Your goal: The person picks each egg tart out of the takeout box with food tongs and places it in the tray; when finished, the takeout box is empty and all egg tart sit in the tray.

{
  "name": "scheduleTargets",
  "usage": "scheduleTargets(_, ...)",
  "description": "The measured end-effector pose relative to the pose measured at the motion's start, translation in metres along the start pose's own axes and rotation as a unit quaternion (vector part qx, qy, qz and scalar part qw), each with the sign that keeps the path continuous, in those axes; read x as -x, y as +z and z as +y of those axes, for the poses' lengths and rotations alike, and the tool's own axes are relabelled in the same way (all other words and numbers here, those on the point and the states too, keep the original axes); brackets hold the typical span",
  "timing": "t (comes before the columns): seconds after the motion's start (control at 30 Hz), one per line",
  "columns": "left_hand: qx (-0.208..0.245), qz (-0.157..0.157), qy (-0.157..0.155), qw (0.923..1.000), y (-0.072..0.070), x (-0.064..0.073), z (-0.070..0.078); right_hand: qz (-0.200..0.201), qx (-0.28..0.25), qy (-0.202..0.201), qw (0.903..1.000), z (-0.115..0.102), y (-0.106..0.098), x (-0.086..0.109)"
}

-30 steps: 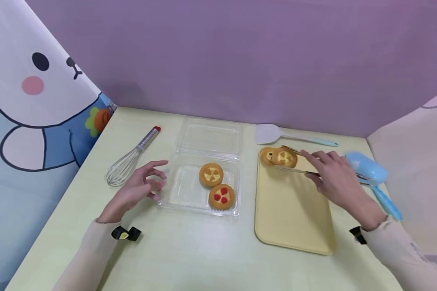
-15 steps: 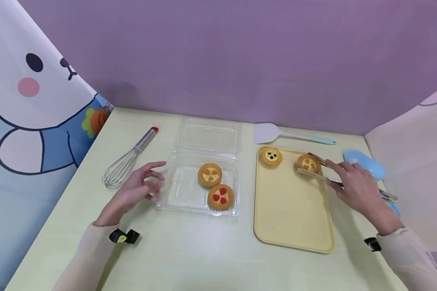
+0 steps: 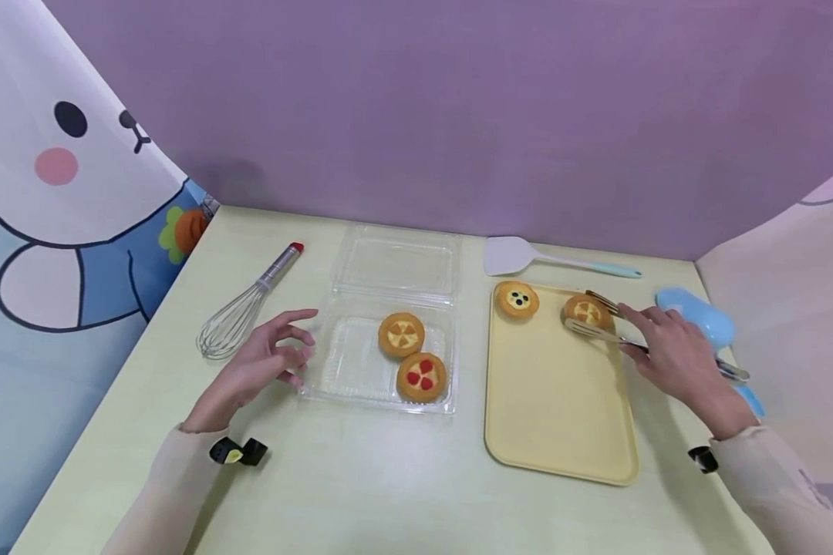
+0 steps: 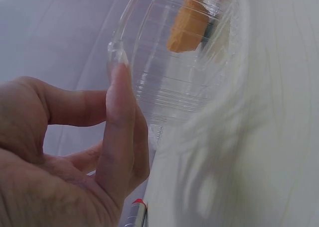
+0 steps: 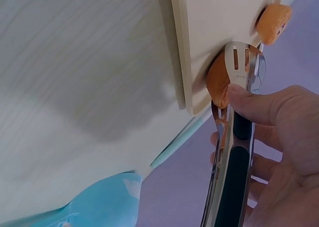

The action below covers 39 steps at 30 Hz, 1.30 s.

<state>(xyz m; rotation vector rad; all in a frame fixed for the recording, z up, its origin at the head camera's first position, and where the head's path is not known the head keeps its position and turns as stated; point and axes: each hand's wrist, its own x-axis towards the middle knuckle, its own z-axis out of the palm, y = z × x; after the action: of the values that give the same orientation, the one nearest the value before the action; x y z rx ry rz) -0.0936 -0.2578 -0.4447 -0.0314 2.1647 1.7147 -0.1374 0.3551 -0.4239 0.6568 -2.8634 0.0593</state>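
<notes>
Right hand (image 3: 676, 358), fingers grasping metal tongs (image 3: 597, 333) astride the wedge-patterned tart (image 3: 585, 310) at one o'clock on the yellow tray (image 3: 555, 393), warrants light, even pressure; left hand (image 3: 255, 368), fingers loose.

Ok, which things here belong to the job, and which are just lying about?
Likely the job's: tongs in the right hand, tart between them, dark-dotted tart, yellow tray, clear container, its red-dotted tart, its pale-centred tart.

Apparently lying about: whisk, spatula, blue scoop.

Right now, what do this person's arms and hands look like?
The sleeves are long and pale beige. The left hand and right hand are gloveless. A small black device sits at each wrist, the left one with a yellow patch.
</notes>
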Motion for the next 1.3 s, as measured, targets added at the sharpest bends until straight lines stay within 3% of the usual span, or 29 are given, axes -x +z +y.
scheduleTargets(1.3,-0.001,-0.002,0.0,1.0,0.001,0.0003,0.0009,-0.02,0.0,0.017,0.9996,-0.0032,-0.0061,-0.0028)
